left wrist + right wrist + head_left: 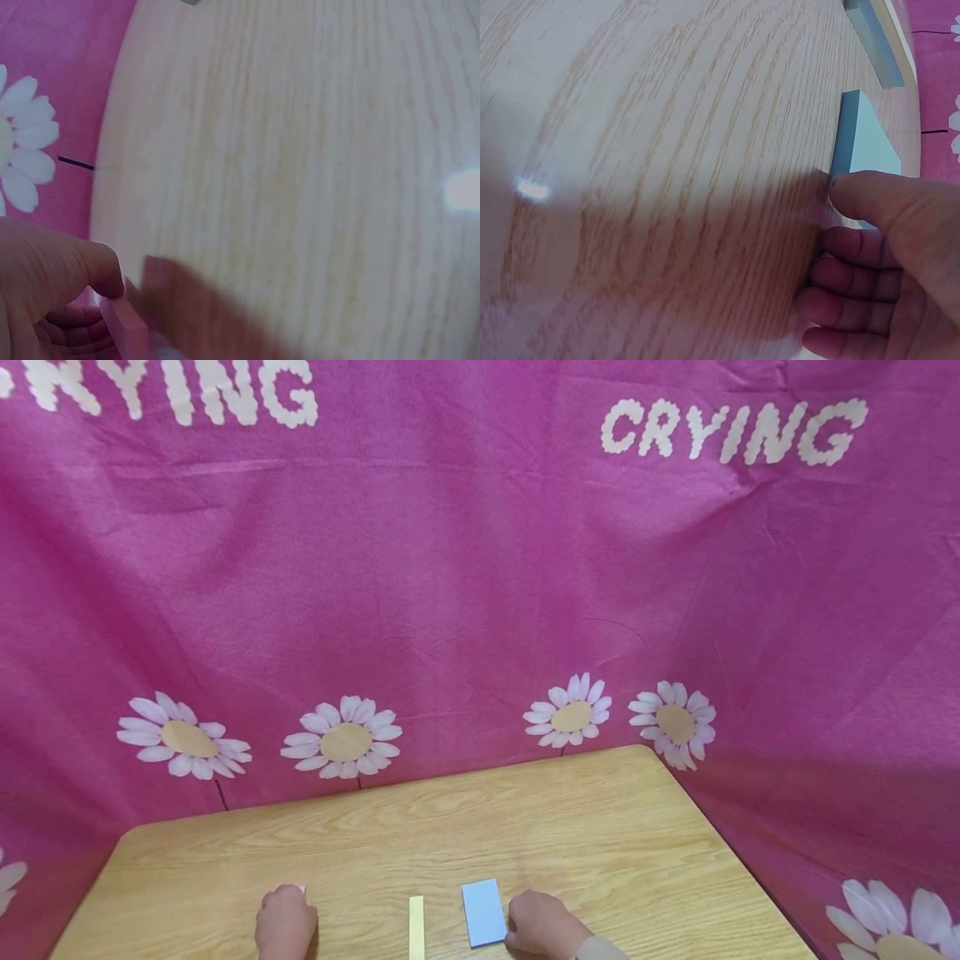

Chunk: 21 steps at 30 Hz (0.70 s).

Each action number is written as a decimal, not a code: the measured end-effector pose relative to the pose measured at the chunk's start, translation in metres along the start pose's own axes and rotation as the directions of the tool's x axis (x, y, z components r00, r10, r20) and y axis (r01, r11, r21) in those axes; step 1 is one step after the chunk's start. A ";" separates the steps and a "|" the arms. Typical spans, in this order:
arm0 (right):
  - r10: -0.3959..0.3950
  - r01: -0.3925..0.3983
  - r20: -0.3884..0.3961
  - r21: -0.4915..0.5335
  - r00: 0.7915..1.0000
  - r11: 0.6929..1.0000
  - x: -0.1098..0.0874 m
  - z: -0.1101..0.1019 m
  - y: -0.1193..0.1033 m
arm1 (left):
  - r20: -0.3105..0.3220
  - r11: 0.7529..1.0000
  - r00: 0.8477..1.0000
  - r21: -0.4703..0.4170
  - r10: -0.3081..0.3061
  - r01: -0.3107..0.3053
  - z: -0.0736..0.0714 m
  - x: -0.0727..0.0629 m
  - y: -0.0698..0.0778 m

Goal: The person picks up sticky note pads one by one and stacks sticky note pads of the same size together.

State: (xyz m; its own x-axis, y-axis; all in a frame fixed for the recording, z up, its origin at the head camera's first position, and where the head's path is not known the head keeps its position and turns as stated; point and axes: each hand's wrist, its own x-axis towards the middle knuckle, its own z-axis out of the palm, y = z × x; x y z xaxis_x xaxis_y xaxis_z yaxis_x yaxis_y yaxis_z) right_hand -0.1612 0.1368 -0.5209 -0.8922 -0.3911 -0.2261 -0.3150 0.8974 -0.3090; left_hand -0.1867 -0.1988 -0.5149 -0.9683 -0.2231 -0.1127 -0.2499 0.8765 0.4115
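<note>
On the left of the table, my left hand [285, 922] pinches a small pink block [127, 330] between thumb and fingers. Only a sliver of that block shows past the knuckles in the head view. My right hand [543, 922] is at the near right corner of a flat light-blue rectangular block [483, 912]. In the right wrist view, the thumb [870, 195] overlaps the end of this blue block [866, 142], with the other fingers curled beside it. A narrow pale-yellow strip-shaped block [417, 927] lies between the hands, nearer the blue one.
The wooden table [420, 835] has rounded far corners. A magenta cloth [450, 568] printed with daisies and white lettering hangs behind it and along its sides. A sleeve cuff [600, 948] shows at my right wrist.
</note>
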 end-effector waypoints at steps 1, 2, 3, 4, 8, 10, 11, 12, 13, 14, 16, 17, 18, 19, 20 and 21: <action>0.000 0.000 -0.002 -0.002 1.000 1.000 0.000 0.000 0.000 | -0.002 1.000 1.000 0.007 0.011 -0.011 -0.001 0.000 0.001; -0.001 0.001 -0.003 -0.002 1.000 1.000 0.000 0.000 0.000 | -0.006 1.000 1.000 0.008 0.021 -0.021 -0.003 0.000 0.002; -0.002 0.002 -0.005 -0.002 1.000 1.000 0.000 0.000 0.000 | -0.016 0.999 0.999 0.011 0.033 -0.033 -0.003 0.000 0.003; -0.003 0.003 -0.007 -0.002 1.000 1.000 0.000 0.000 0.000 | -0.020 0.999 0.999 0.014 0.040 -0.040 -0.004 0.000 0.004; -0.015 0.014 -0.015 -0.013 1.000 1.000 -0.001 -0.001 0.000 | -0.043 0.998 0.997 -0.005 0.059 -0.060 -0.007 -0.001 0.006; -0.019 0.019 -0.020 -0.022 1.000 1.000 -0.001 -0.001 -0.001 | -0.051 0.998 0.997 -0.019 0.059 -0.060 -0.009 -0.003 0.008; -0.022 0.022 -0.023 -0.026 0.999 0.999 -0.002 -0.002 -0.001 | -0.058 0.998 0.997 -0.027 0.059 -0.061 -0.010 -0.003 0.009; -0.024 0.023 -0.026 -0.027 0.999 0.999 -0.002 -0.002 -0.001 | -0.061 0.998 0.997 -0.033 0.057 -0.059 -0.010 -0.004 0.010; -0.029 0.028 -0.031 -0.029 0.999 0.999 -0.002 -0.002 -0.002 | -0.063 0.998 0.996 -0.036 0.056 -0.058 -0.011 -0.005 0.011; -0.031 0.030 -0.032 -0.028 0.999 0.999 -0.003 -0.002 -0.002 | -0.066 0.998 0.996 -0.042 0.053 -0.056 -0.012 -0.006 0.013; -0.037 0.036 -0.040 -0.024 0.999 0.999 -0.003 -0.003 -0.002 | -0.067 0.998 0.997 -0.047 0.048 -0.052 -0.014 -0.008 0.016; -0.037 0.036 -0.041 -0.022 0.998 0.999 -0.003 -0.003 -0.002 | -0.067 0.998 0.997 -0.049 0.046 -0.049 -0.014 -0.009 0.017; -0.036 0.036 -0.040 -0.019 0.999 0.999 -0.003 -0.003 -0.002 | -0.070 0.998 0.997 -0.049 0.044 -0.048 -0.015 -0.010 0.018; -0.035 0.034 -0.039 -0.019 0.999 0.999 -0.003 -0.003 -0.002 | -0.073 0.998 0.996 -0.048 0.044 -0.048 -0.016 -0.011 0.020; -0.028 0.028 -0.032 -0.015 0.999 0.999 -0.003 -0.003 -0.002 | -0.078 0.998 0.996 -0.048 0.044 -0.048 -0.017 -0.011 0.022; -0.025 0.024 -0.029 -0.015 0.999 1.000 -0.003 -0.003 -0.002 | -0.082 0.998 0.996 -0.045 0.046 -0.050 -0.017 -0.012 0.023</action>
State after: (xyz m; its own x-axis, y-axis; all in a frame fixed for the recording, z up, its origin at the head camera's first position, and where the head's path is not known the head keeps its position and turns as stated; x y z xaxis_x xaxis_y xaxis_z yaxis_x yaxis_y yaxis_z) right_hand -0.1591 0.1365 -0.5168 -0.8932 -0.4069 -0.1915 -0.3413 0.8906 -0.3008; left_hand -0.1808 -0.1835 -0.4889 -0.9761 -0.2166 -0.0194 -0.2013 0.8666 0.4566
